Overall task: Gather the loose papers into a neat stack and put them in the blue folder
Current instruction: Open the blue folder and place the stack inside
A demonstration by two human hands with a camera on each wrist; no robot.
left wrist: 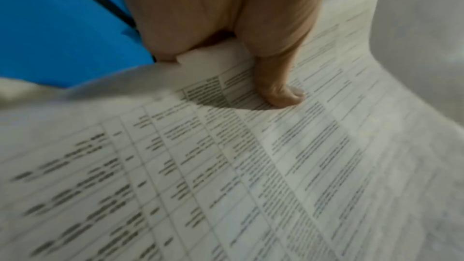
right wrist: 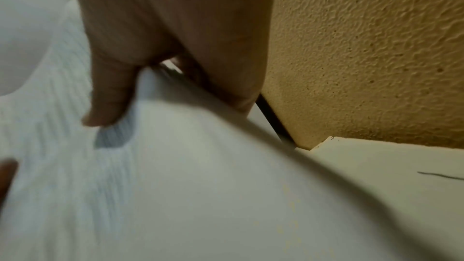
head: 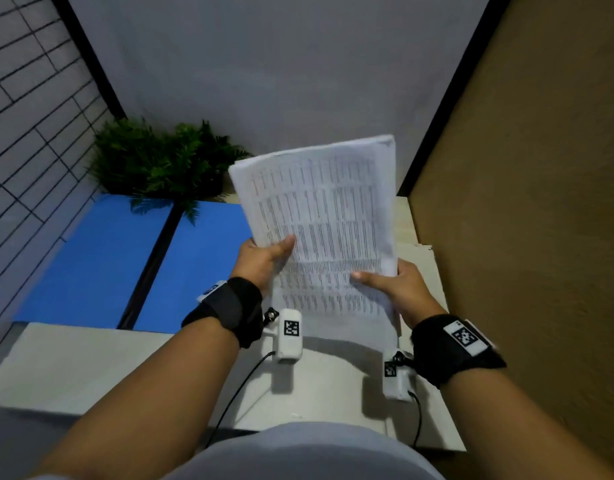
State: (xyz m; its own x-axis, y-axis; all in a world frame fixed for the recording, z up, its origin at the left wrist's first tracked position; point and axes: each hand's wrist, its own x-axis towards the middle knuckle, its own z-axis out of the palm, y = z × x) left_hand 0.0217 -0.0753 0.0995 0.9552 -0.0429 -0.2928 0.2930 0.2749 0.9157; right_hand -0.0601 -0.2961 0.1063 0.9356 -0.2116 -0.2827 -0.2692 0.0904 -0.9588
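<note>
A stack of printed papers [head: 326,216] covered in table text is held up off the table, tilted away from me. My left hand [head: 264,258] grips its left edge, thumb on the top sheet and fingers hidden behind. My right hand [head: 392,282] grips the lower right edge the same way. The left wrist view shows the thumb [left wrist: 281,90] pressing the printed sheet [left wrist: 226,166]. In the right wrist view the thumb [right wrist: 108,96] lies on the paper [right wrist: 188,186]. The blue folder [head: 125,258] lies open and flat on the table, left of the papers.
A green fern plant [head: 160,161] stands at the back, its fronds hanging over the folder's far edge. A wire grid panel [head: 28,133] closes the left side and a tan wall [head: 523,202] the right. The white table [head: 91,362] runs below my arms.
</note>
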